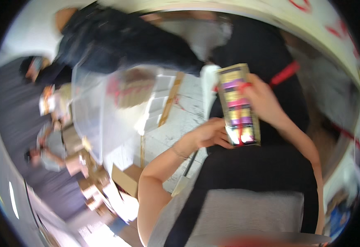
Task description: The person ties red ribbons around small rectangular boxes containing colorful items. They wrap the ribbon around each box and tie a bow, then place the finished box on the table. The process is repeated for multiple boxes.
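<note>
A narrow gift box (232,92) with a gold rim is held tilted over my lap, its face showing a row of yellow and purple pieces. A red ribbon (240,123) runs lengthwise over its lower half. My right hand (265,98) grips the upper right side, with red ribbon at the fingers. At the lower left edge, my left hand (211,134) has its fingers curled against the box, some hidden by it. A red strip (285,74), probably ribbon, stretches from beside my right hand across dark fabric. Motion blur softens the details.
A co-worker in dark clothes (115,40) reaches in from the upper left. Clear plastic sheeting (89,111) stands near a stack of white boxes (156,106). Cardboard boxes (126,179) and other people lie farther left. A pale curved surface (316,27) with red marks borders the upper right.
</note>
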Tool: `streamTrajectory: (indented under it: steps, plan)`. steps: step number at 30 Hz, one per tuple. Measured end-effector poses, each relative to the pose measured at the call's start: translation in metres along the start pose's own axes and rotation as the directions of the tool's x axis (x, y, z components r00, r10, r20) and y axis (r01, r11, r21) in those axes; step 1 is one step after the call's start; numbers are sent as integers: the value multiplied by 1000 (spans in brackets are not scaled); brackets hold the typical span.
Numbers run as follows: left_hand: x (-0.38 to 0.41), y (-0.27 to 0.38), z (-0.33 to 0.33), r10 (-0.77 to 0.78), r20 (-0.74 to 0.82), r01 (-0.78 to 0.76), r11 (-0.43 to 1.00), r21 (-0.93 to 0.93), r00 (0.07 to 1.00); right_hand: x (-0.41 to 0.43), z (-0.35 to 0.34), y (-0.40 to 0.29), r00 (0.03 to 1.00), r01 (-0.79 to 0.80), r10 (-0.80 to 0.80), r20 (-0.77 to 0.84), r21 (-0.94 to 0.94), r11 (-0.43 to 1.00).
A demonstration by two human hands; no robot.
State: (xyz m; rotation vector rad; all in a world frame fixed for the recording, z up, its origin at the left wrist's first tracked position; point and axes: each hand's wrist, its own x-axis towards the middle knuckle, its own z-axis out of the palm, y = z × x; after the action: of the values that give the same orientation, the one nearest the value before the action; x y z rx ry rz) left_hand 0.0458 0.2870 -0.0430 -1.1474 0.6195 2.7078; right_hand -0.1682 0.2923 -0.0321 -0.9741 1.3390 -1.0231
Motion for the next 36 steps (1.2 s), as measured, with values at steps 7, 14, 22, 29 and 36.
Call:
streamTrajectory:
  steps: [7, 14, 22, 29, 36]
  plan:
    - [24, 22, 36, 140, 9, -126, 914, -386, 990, 45, -42, -25, 990, -142, 126, 69, 377, 915]
    - [17, 61, 37, 263, -179, -302, 920, -250, 948, 43, -31, -43, 959, 40, -61, 278, 82, 996]
    - [33, 95, 21, 312, -351, -389, 904, -175, 883, -14, -25, -27, 970, 223, -180, 161, -311, 924]
    - [25, 81, 53, 570, -287, -555, 820, 138, 770, -33, -26, -6, 993, 94, -63, 103, -340, 936]
    - [-49, 149, 73, 522, -202, -465, 843, 269, 829, 54, -68, -125, 528, 827, -535, 660, -255, 502]
